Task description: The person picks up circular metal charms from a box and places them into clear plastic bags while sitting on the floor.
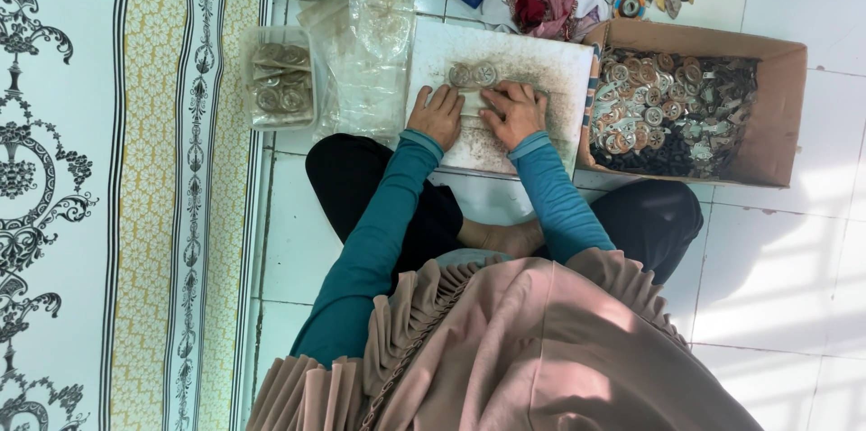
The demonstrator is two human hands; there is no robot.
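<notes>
1. The left hand (437, 113) lies flat, fingers loosely spread, on a white board (541, 61) on the floor.
2. The right hand (514, 111) presses down beside it, fingers bent over a small clear packet (471, 103).
3. Round discs (473, 75) sit just beyond the fingertips.
4. A cardboard box (776, 115) of discs stands to the right.

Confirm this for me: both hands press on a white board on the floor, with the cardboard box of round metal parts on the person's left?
Not quite. The head view shows the cardboard box on the person's right. Both the left hand and right hand do press on the white board.
</notes>
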